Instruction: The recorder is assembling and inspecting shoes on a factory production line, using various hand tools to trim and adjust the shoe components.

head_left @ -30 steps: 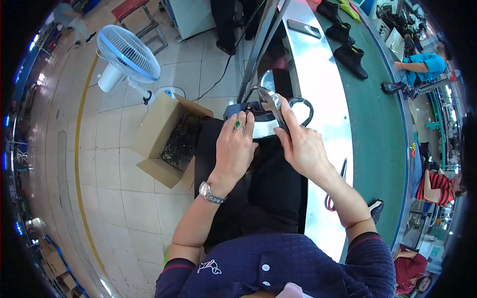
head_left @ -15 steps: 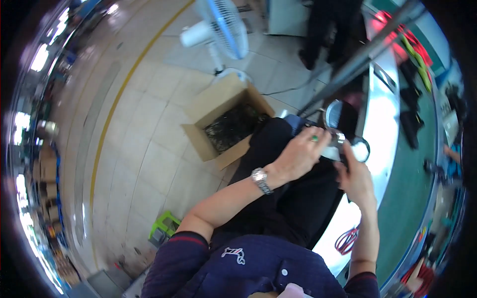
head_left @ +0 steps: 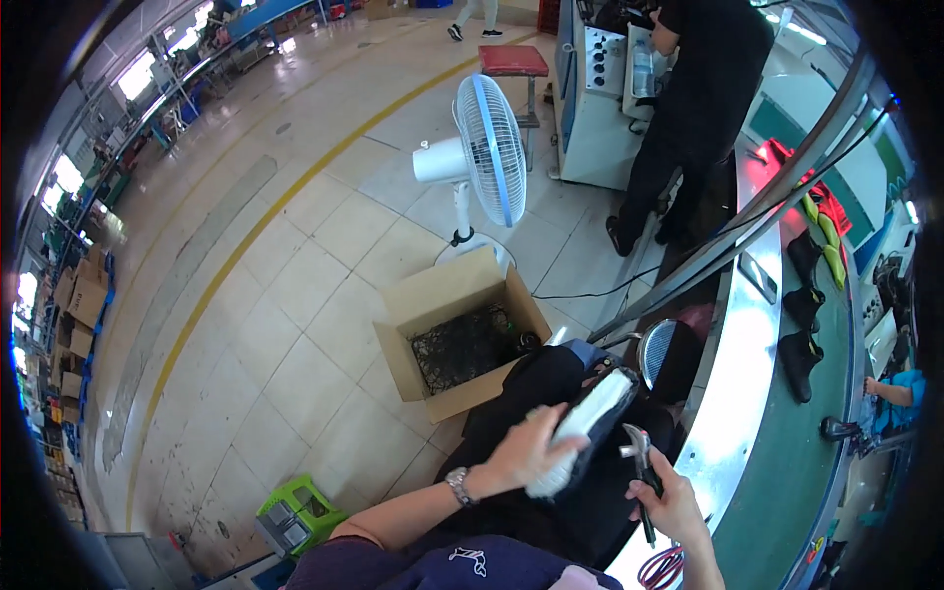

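Across my lap lies what looks like a black shoe with its white underside turned up. My left hand, a metal watch on its wrist, touches the near left part of it. Motion smears those fingers, so their grip is unclear. To the right of the shoe, my right hand is closed around the black handle of a claw hammer. The hammer's metal head points up and away from me, apart from the shoe.
An open cardboard box with dark contents stands left of my legs, a fan behind it. On my right runs a metal-edged green bench bearing black shoes. A co-worker stands ahead; a green stool is at lower left.
My view has tilted up, showing more of the room ahead. My hands have separated: the left is lower on the shoe, and the hammer is now plainly visible in the right.
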Demonstrator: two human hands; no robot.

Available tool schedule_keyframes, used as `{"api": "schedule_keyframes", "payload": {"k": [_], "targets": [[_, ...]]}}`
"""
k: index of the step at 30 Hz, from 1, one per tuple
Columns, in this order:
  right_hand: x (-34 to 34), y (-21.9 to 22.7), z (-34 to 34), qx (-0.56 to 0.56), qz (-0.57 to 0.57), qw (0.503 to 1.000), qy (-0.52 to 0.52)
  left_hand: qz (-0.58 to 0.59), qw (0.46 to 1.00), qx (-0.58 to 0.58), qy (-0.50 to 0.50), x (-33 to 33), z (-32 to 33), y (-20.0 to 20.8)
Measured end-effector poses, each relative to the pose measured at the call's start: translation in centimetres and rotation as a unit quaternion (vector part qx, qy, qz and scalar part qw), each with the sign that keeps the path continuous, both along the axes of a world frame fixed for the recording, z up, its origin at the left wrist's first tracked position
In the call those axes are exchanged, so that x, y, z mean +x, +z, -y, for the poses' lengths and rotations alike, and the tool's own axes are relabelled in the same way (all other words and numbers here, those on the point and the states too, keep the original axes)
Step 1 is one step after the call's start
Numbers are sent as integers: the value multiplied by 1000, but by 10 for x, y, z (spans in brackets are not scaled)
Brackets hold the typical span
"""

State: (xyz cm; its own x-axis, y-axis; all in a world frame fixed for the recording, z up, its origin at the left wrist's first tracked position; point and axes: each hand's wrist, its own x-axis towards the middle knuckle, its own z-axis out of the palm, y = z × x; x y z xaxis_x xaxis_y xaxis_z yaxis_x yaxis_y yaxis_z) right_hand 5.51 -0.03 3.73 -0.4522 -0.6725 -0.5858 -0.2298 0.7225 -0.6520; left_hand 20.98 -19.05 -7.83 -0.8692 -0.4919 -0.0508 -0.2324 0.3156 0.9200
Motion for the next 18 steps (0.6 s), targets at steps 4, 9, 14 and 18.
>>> {"api": "schedule_keyframes", "payload": {"k": [4,9,14,18], "targets": [[2,-2,11,-60,-25,996,60,-43,992,-109,50,-2,49,20],[8,22,32,2,-89,979,181,-10,957,-286,40,4,22,13],[13,38,52,112,-98,954,262,-82,984,-151,33,17,1,10],[5,34,71,119,-138,915,360,-71,990,-121,-20,20,4,5]]}}
